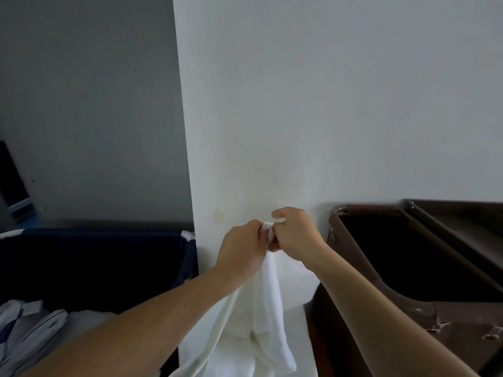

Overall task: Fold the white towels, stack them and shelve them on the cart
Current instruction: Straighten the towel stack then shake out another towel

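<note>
We hold the white towel low in the middle of the view. Its top edge is bunched between our two hands, and the rest hangs toward 6 o'clock in loose folds. Our left hand pinches the bunch from the 9 o'clock side, fingers curled round the cloth. Our right hand grips the same bunch from 3 o'clock, forefinger lifted. The hands touch. At 8 o'clock stands a navy hamper with blue-striped linen in it, and at 4 o'clock a brown bin, dark inside. A white wall rises at 12 o'clock.
</note>
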Demonstrator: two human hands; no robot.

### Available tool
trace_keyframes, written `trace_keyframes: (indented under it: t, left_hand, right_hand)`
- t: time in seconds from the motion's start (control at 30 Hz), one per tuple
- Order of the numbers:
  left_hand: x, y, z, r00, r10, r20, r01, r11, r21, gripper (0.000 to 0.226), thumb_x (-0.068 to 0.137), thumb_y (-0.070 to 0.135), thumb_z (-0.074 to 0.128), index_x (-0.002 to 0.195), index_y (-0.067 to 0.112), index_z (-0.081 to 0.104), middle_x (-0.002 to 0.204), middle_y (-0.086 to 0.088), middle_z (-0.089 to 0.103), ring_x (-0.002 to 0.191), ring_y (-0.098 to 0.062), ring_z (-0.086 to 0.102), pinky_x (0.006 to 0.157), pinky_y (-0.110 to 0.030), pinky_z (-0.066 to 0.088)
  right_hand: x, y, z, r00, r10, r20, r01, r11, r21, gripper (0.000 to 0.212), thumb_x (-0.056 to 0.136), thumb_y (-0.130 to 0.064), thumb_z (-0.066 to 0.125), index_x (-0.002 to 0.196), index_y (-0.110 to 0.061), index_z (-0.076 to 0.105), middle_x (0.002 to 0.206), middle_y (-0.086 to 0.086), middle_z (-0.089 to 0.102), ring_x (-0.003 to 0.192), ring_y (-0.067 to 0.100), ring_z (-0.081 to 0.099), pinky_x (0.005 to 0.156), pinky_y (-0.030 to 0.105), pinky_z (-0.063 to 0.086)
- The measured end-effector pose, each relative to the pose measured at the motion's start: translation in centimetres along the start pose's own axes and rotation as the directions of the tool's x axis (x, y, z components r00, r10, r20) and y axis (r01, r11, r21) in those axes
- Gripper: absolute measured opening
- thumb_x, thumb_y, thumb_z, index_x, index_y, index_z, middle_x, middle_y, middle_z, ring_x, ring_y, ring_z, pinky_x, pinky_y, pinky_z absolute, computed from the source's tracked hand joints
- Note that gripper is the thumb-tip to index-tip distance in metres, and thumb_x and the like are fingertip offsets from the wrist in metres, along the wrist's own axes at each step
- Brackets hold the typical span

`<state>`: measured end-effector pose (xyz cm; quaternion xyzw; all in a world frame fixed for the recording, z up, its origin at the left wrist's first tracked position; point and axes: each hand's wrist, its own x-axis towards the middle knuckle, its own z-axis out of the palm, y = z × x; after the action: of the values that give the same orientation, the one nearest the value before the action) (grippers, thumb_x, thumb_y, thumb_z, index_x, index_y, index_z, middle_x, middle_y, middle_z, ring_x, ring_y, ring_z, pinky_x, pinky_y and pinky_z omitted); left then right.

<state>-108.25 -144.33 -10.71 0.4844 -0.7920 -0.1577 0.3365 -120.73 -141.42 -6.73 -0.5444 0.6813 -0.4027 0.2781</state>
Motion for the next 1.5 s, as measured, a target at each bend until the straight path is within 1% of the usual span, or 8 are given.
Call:
trace_keyframes:
  t: [0.33, 0.5, 0.63, 0.73, 0.9, 1.0, 1.17, 1.5]
  left_hand:
    - [-0.7, 0.3, -0.1, 0.997, 0.064, -0.033, -0.056, 0.981, 0.186, 0.039, 0.106, 0.043, 0.023, 0.088, 0.023, 0.052, 0.067, 0.004, 0.059, 0.067, -0.022, 0.059, 0.062, -0.033, 0.037]
    - [-1.2, 0.6, -0.7, 0.994, 0.105, -0.002, -0.102, 0.970, 0.220, 0.030, 0.102, 0.044, 0.038, 0.100, 0.019, 0.054, 0.079, 0.000, 0.067, 0.077, -0.026, 0.064, 0.064, -0.033, 0.038]
    - [-1.1, 0.5, -2.0, 0.993, 0.115, -0.017, -0.110, 0.977, 0.180, 0.027, 0.093, 0.046, 0.054, 0.092, 0.019, 0.055, 0.071, 0.008, 0.059, 0.073, -0.020, 0.064, 0.067, -0.031, 0.047]
    - [0.0, -0.3, -3.1, 0.995, 0.099, 0.004, -0.099, 0.990, 0.105, 0.023, 0.093, 0.047, 0.056, 0.077, 0.030, 0.051, 0.064, 0.011, 0.058, 0.064, -0.007, 0.059, 0.064, -0.026, 0.046]
    - [2.1, -2.7, -5.5, 0.997, 0.065, -0.043, -0.071, 0.980, -0.186, 0.014, 0.094, 0.032, 0.065, 0.088, 0.023, 0.073, 0.077, 0.004, 0.073, 0.073, -0.013, 0.067, 0.074, -0.035, 0.056]
    - [3.0, -3.5, -7.6, 0.990, -0.029, -0.141, -0.028, 0.923, -0.385, 0.008, 0.093, 0.026, 0.068, 0.087, 0.027, 0.073, 0.084, 0.003, 0.075, 0.073, -0.007, 0.065, 0.077, -0.034, 0.054]
    - [4.1, -3.7, -10.3, 0.975, -0.133, -0.177, -0.005, 0.787, -0.617, 0.009, 0.096, 0.026, 0.063, 0.097, 0.021, 0.070, 0.091, 0.003, 0.071, 0.084, -0.009, 0.065, 0.083, -0.029, 0.053]
    - [4.4, -4.5, -10.9, 0.945, -0.183, -0.270, -0.054, 0.729, -0.682, 0.019, 0.102, 0.020, 0.053, 0.107, 0.005, 0.062, 0.085, 0.002, 0.063, 0.069, 0.000, 0.061, 0.063, -0.011, 0.049]
  right_hand:
    - [-0.7, -0.7, -0.2, 0.999, 0.002, 0.036, -0.003, 1.000, 0.027, 0.060, 0.091, 0.002, 0.039, 0.150, -0.005, 0.032, 0.089, 0.018, 0.070, 0.071, 0.024, 0.070, 0.077, 0.028, 0.054]
    - [-0.7, -1.5, -0.1, 0.998, 0.014, 0.056, -0.012, 0.999, -0.038, 0.065, 0.090, -0.008, 0.043, 0.153, -0.013, 0.030, 0.121, 0.009, 0.062, 0.113, 0.026, 0.060, 0.096, 0.032, 0.048]
    - [-1.5, -2.6, -0.6, 0.986, -0.080, 0.148, 0.088, 0.995, -0.049, 0.070, 0.089, -0.012, 0.042, 0.156, -0.019, 0.021, 0.096, -0.012, 0.059, 0.123, 0.021, 0.050, 0.098, 0.028, 0.040]
    - [-1.4, -2.3, -0.7, 0.976, -0.143, 0.163, 0.153, 0.987, -0.053, 0.069, 0.090, -0.017, 0.042, 0.156, -0.024, 0.022, 0.118, 0.000, 0.063, 0.120, 0.020, 0.051, 0.097, 0.029, 0.039]
    - [-0.1, 0.2, -1.6, 0.948, -0.296, 0.113, 0.282, 0.951, 0.126, 0.048, 0.095, -0.009, 0.049, 0.140, -0.025, 0.045, 0.105, -0.006, 0.074, 0.096, 0.010, 0.069, 0.094, 0.033, 0.051]
    - [1.1, 2.4, -3.0, 0.931, -0.366, 0.002, 0.364, 0.924, -0.121, 0.044, 0.092, -0.014, 0.060, 0.131, -0.034, 0.057, 0.121, -0.017, 0.063, 0.100, 0.001, 0.059, 0.098, 0.037, 0.049]
    - [2.8, 7.1, -3.8, 0.950, -0.300, 0.089, 0.312, 0.894, -0.321, 0.042, 0.087, -0.032, 0.072, 0.122, -0.047, 0.056, 0.151, -0.014, 0.032, 0.140, 0.011, 0.021, 0.117, 0.040, 0.027]
    - [4.1, 11.2, -0.7, 0.955, -0.093, 0.282, 0.230, 0.831, -0.507, 0.051, 0.091, -0.047, 0.063, 0.138, -0.026, 0.054, 0.157, -0.013, 0.021, 0.146, 0.016, 0.011, 0.122, 0.045, 0.019]
